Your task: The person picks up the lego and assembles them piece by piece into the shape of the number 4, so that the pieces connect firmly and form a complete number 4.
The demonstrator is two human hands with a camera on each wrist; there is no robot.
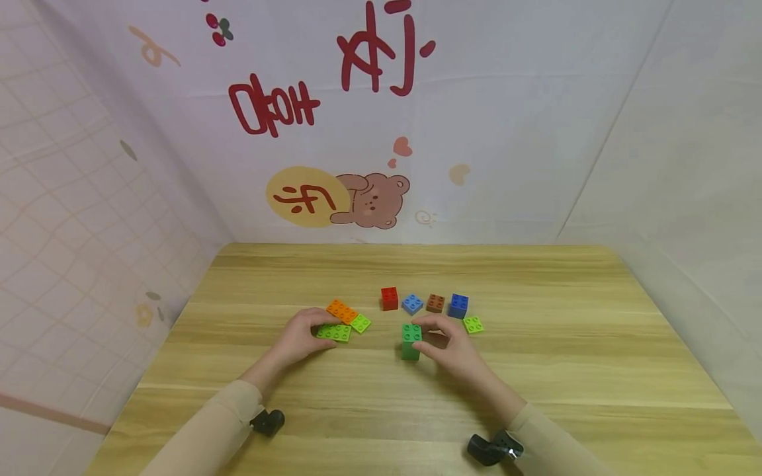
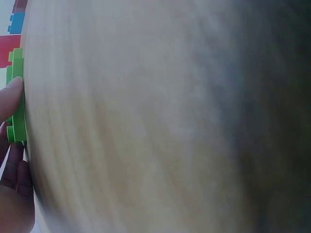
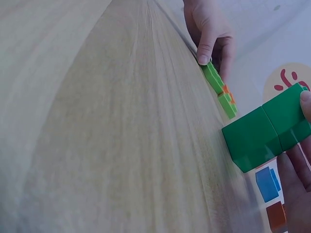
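My left hand (image 1: 301, 336) pinches a flat lime-green building brick (image 1: 334, 332) between thumb and fingers, low over the table. The left wrist view shows the thumb on the lime brick's side (image 2: 18, 109). Just behind it lie a flat orange brick (image 1: 342, 311) and a small lime square brick (image 1: 360, 323). My right hand (image 1: 450, 347) holds a stack of two dark green bricks (image 1: 411, 341), thumb and fingers at its upper part. In the right wrist view the seam between the two stacked green bricks (image 3: 265, 128) shows.
Behind the right hand stand a red brick (image 1: 389, 299), a light blue brick (image 1: 413, 304), a brown brick (image 1: 436, 303) and a dark blue brick (image 1: 458, 305). Another small lime brick (image 1: 473, 324) lies right of them. The wooden table (image 1: 381, 410) meets a printed cloth backdrop (image 1: 506, 198).
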